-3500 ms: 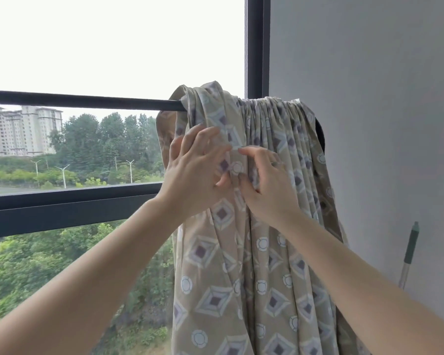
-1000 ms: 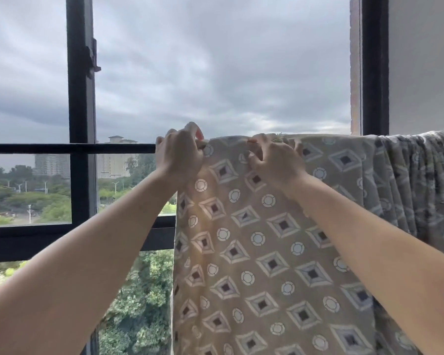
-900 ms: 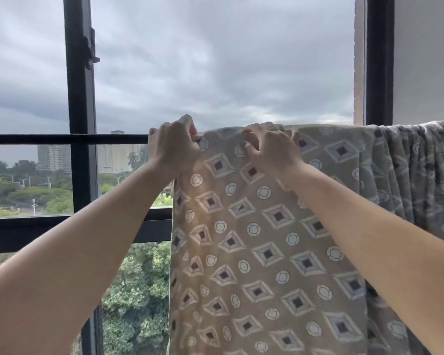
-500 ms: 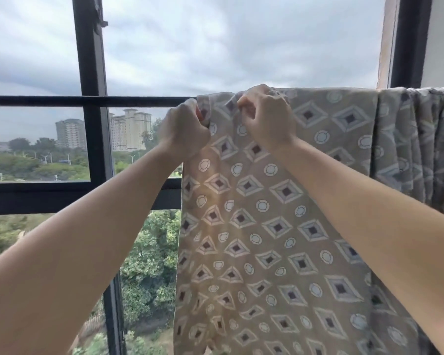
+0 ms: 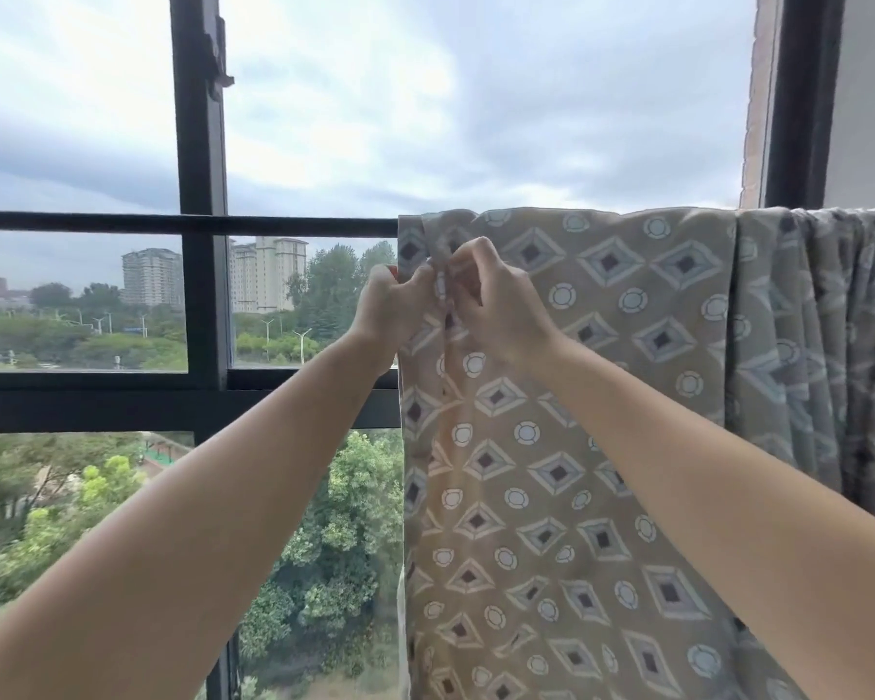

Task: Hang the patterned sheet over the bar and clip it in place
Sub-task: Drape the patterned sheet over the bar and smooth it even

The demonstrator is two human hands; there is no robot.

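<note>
Closest in, two bare forearms (image 5: pixel 213 538) reaching up and forward. At their ends, left hand (image 5: pixel 391 306) and right hand (image 5: pixel 498 305) close together, fingers curled, both pinching a vertical fold of the patterned sheet (image 5: pixel 551 477) near its left edge, just under the bar (image 5: pixel 122 223). Sheet draped over that dark horizontal bar, hanging flat beneath the hands, bunched into pleats toward the right. Behind, black window frame (image 5: pixel 199 144) with a latch (image 5: pixel 219 63). Farther out, green trees (image 5: pixel 334 548), then tall pale apartment blocks (image 5: pixel 266 272) under grey cloud.
</note>
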